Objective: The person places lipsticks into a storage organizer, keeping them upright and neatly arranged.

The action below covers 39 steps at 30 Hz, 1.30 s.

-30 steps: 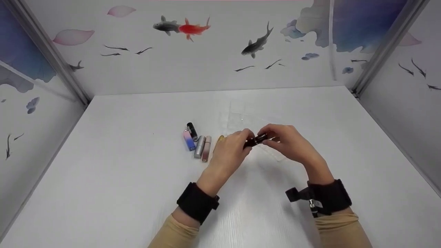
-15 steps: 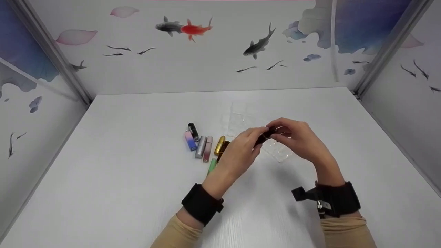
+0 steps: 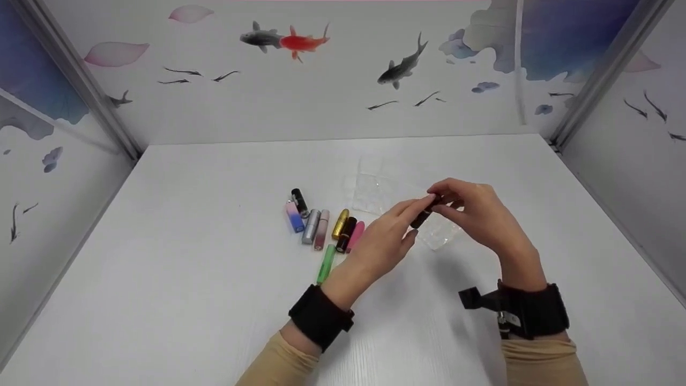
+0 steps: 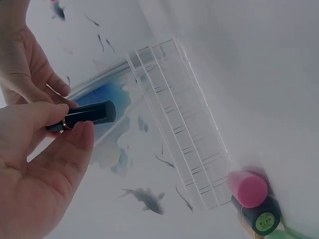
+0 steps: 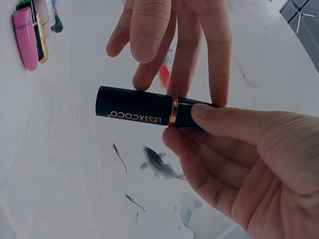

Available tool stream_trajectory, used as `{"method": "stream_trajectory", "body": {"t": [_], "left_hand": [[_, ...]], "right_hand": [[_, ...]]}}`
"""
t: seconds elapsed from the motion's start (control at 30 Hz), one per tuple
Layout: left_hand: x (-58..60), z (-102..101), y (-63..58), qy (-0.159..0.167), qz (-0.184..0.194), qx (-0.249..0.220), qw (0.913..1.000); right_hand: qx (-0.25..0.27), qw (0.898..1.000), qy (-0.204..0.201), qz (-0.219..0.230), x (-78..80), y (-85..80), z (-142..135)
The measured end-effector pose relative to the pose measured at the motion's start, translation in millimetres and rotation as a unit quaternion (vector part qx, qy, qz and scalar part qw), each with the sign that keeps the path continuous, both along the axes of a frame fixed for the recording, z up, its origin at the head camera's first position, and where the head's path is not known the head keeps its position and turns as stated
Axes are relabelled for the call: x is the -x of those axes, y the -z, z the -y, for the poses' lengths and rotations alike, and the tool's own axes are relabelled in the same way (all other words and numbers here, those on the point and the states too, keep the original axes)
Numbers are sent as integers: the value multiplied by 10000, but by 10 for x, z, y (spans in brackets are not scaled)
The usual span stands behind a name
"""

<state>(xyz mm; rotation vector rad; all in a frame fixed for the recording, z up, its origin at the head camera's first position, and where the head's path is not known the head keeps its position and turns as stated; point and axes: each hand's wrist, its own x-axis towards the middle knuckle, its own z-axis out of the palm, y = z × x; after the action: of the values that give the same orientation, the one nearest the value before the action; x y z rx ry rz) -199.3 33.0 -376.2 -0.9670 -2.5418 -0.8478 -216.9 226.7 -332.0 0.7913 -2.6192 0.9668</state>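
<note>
Now, counting from the left, a short black tube [image 3: 300, 202], a pink-and-blue tube [image 3: 294, 217], a silver tube [image 3: 311, 227] and a pale pink-brown tube [image 3: 321, 229] lay close together on the tabletop [image 3: 187, 257]. Next came a gold tube [image 3: 340, 224], a dark tube [image 3: 346, 235] and a pink tube [image 3: 356, 237], with a green tube [image 3: 326, 265] at that trio's seven o'clock. The pink one had just come into sight and the green one showed more fully, since both hands had shifted toward three o'clock; this seemed to leave the tube mainly in the right hand's hold. A clear case [image 3: 372, 194] showed at ten o'clock from the black lipstick tube [image 5: 137, 104], which was raised between the hands. The left hand [image 3: 378, 238] kept its fingers nearly straight, tips touching the tube's side, its thumb apart in the right wrist view. Rightmost, the right hand [image 3: 479, 212] pinched the tube's end beyond its gold band between thumb and fingers.
</note>
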Motion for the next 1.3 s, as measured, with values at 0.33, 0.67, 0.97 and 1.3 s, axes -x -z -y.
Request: {"method": "stream_trajectory", "body": {"t": [0.33, 0.67, 0.97, 1.3], "left_hand": [[58, -188, 17, 208, 652, 218, 9974], [92, -323, 44, 123, 636, 445, 9969], [108, -323, 113, 221, 722, 706, 9946], [74, -294, 149, 240, 433, 1198, 9916]], "right_hand": [[-625, 9969, 306, 362, 4, -23, -88], [-981, 9931, 445, 461, 57, 36, -107], [-1066, 9918, 447, 546, 93, 98, -109], [-1153, 9894, 452, 754, 115, 139, -103]]}}
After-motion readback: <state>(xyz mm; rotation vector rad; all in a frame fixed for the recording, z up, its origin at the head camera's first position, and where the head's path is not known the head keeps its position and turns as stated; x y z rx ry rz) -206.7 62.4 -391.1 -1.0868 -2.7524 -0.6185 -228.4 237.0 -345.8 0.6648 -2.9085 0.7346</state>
